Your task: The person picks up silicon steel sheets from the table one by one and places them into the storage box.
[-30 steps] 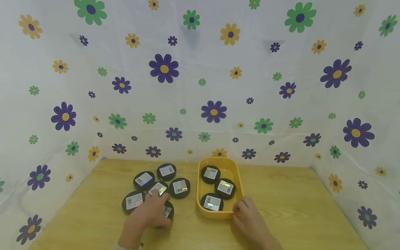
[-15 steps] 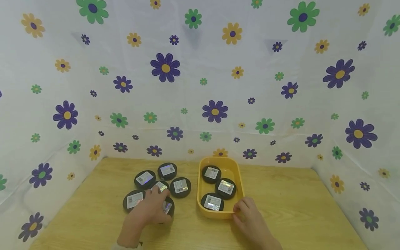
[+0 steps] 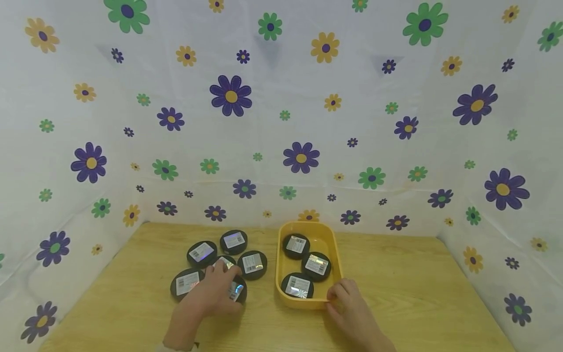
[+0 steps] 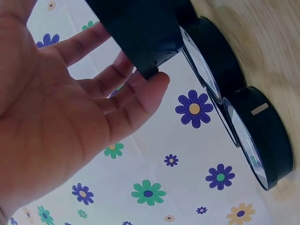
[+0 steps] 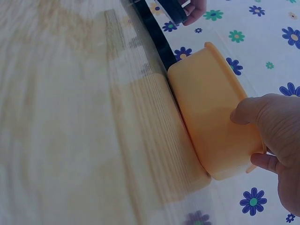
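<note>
My left hand (image 3: pixel 210 293) grips a flat round black container (image 3: pixel 239 290) at the left of the table; its label carries a barcode and a shiny sticker. In the left wrist view, this container (image 4: pixel 140 33) is tilted and apart from the table, with fingertips on its edge. Part of it is hidden under the hand in the head view. My right hand (image 3: pixel 355 312) pinches the near right corner of a yellow plastic tray (image 3: pixel 303 303), thumb outside the wall. Inside the tray lie three matching black containers, one of them a black container (image 3: pixel 316 266) at the middle.
Several more black containers, such as a labelled one (image 3: pixel 252 265) near the tray, lie grouped around my left hand on the wooden table (image 3: pixel 404 293). A white flowered cloth (image 3: pixel 272 132) surrounds the back and sides.
The container in my left hand has risen slightly and tilted, so its label catches the light differently. My right hand and the tray stay in place.
</note>
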The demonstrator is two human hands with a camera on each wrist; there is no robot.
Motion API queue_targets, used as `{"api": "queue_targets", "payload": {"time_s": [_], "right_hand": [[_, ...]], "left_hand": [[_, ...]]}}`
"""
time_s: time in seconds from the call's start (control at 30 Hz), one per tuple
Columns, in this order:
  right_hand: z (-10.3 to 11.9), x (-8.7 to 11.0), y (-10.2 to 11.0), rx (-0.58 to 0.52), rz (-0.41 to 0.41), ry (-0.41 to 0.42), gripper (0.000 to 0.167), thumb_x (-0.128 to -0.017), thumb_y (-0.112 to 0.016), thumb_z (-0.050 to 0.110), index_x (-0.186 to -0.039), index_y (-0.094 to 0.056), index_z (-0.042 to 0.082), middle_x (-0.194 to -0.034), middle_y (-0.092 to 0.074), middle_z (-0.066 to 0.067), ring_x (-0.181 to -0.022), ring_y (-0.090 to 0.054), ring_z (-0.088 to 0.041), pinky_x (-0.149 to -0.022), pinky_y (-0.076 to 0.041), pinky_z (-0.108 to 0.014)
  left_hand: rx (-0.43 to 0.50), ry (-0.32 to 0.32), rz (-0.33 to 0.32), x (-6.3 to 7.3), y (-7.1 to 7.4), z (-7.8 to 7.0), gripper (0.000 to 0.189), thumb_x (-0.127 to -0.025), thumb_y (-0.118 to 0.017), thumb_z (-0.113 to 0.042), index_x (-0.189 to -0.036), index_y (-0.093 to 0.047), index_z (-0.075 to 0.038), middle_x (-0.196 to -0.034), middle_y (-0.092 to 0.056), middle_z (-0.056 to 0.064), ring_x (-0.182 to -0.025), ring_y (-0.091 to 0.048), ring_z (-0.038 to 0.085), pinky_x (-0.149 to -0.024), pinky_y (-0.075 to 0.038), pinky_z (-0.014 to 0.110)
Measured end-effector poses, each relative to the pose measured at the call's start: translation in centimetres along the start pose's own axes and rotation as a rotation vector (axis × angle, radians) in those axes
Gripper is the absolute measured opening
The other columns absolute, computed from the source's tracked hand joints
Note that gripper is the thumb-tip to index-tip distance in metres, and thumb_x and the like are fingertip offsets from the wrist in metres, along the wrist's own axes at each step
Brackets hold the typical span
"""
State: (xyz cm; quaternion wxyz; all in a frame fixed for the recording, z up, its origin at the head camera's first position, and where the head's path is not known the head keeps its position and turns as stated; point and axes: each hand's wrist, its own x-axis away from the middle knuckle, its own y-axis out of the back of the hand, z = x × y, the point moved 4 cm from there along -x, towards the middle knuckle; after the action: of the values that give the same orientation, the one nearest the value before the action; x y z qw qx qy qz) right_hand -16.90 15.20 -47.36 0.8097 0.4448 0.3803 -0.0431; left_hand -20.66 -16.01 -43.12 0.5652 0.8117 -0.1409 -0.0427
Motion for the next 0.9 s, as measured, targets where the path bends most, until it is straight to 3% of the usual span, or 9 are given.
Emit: {"api": "queue_targets", "payload": {"time_s": [0.23,0.4,0.6,0.9], "right_hand": [[-0.2,0.1,0.0,-0.017,0.054,-0.067,0.039,-0.067,-0.086,-0.001,-0.083,-0.058,0.019,-0.091,-0.046,0.012,-0.092,-0.046,-0.006,-0.081,-0.051,-0.03],[-0.3,0.2,-0.1,-0.023,0.088,-0.122,0.036,-0.071,-0.085,0.002,-0.083,-0.057,0.021,-0.092,-0.044,0.014,-0.092,-0.044,-0.005,-0.082,-0.05,-0.03],[-0.1,0.2,-0.2,-0.008,0.036,-0.053,0.038,-0.067,-0.086,0.0,-0.083,-0.057,0.019,-0.092,-0.045,0.01,-0.092,-0.046,-0.008,-0.081,-0.05,-0.03],[-0.1,0.1,-0.1,0.004,-0.014,0.0,0.042,-0.062,-0.088,-0.002,-0.082,-0.056,0.017,-0.091,-0.046,0.008,-0.092,-0.047,-0.009,-0.08,-0.051,-0.031]], "left_hand": [[-0.015,-0.041,-0.025,-0.1,0.0,-0.7,0.071,-0.063,-0.079,-0.033,-0.127,-0.056,-0.013,-0.124,-0.045,0.019,-0.113,-0.043,0.038,-0.085,-0.05,0.056],[0.003,-0.085,-0.068,-0.3,0.0,-1.2,0.072,-0.065,-0.079,-0.033,-0.13,-0.055,-0.014,-0.124,-0.046,0.016,-0.113,-0.044,0.035,-0.085,-0.05,0.051],[0.058,-0.12,-0.115,-0.6,0.6,-2.2,0.073,-0.068,-0.083,-0.034,-0.132,-0.054,-0.016,-0.123,-0.044,0.012,-0.112,-0.044,0.032,-0.081,-0.051,0.047],[0.09,-0.169,-0.168,-0.9,1.2,-3.4,0.075,-0.067,-0.081,-0.031,-0.136,-0.052,-0.017,-0.127,-0.042,0.01,-0.122,-0.041,0.034,-0.088,-0.05,0.05]]}}
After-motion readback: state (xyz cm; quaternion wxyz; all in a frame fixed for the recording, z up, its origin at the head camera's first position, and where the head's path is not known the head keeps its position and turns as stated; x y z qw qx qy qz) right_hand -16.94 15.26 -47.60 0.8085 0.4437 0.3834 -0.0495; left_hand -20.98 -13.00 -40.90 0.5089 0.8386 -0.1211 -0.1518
